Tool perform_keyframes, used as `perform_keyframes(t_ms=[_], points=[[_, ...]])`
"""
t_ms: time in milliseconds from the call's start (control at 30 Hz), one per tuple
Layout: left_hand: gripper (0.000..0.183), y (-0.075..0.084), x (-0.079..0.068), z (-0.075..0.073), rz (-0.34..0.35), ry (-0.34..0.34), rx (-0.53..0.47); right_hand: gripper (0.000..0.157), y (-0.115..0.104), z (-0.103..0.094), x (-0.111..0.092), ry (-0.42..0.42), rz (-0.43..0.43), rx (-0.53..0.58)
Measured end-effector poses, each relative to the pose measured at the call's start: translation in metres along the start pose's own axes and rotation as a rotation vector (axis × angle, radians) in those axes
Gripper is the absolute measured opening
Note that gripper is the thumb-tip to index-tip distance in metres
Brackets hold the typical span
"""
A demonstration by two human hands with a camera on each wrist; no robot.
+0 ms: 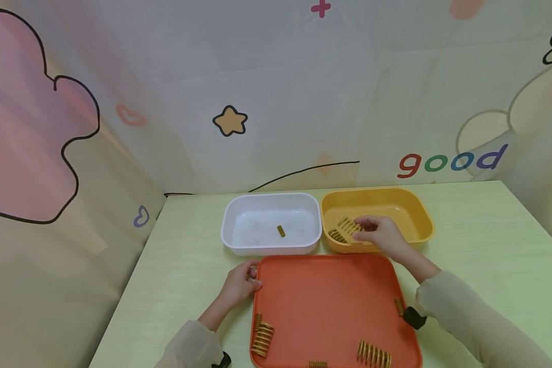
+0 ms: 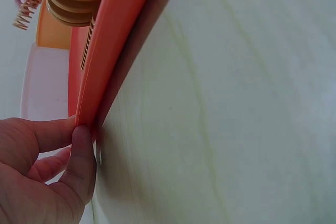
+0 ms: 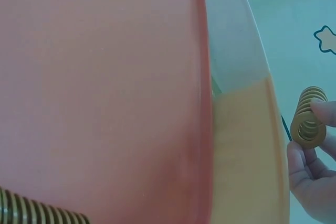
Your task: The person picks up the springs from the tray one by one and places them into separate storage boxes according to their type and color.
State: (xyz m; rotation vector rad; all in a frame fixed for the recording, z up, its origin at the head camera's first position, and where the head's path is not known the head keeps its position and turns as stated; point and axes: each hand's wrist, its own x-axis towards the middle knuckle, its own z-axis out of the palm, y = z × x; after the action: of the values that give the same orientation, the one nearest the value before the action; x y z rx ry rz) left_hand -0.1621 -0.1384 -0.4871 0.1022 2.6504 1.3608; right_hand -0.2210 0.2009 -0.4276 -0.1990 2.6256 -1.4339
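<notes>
My right hand (image 1: 383, 235) holds a large golden coil spring (image 1: 348, 225) over the yellow bin (image 1: 395, 195); in the right wrist view, fingers and thumb pinch this spring (image 3: 308, 124) by its side. Inside the yellow bin lies another large spring (image 1: 337, 235). The left hand (image 1: 239, 284) pinches the left rim of the orange tray (image 1: 326, 296) between thumb and fingers, clearly seen in the left wrist view (image 2: 86, 114). On the tray are large springs at the left (image 1: 262, 340) and lower right (image 1: 374, 353), and small springs along its edges, one at the right (image 1: 399, 306).
A white bin (image 1: 271, 250) stands left of the yellow one, with one small spring (image 1: 281, 231) inside. Both bins sit just behind the tray on a pale green table (image 1: 478, 240). A printed cloth (image 1: 285, 102) rises behind the table.
</notes>
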Motion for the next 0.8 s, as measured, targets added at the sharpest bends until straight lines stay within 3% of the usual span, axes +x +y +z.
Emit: perform_keyframes(t_ms=[300, 800], points=[[0.044, -0.001, 0.000, 0.000, -0.003, 0.002, -0.013, 0.040, 0.000, 0.004, 0.009, 0.029, -0.013, 0.000], [0.044, -0.002, 0.001, 0.000, -0.009, 0.006, -0.016, 0.040, 0.002, 0.012, 0.027, 0.061, 0.046, 0.033]])
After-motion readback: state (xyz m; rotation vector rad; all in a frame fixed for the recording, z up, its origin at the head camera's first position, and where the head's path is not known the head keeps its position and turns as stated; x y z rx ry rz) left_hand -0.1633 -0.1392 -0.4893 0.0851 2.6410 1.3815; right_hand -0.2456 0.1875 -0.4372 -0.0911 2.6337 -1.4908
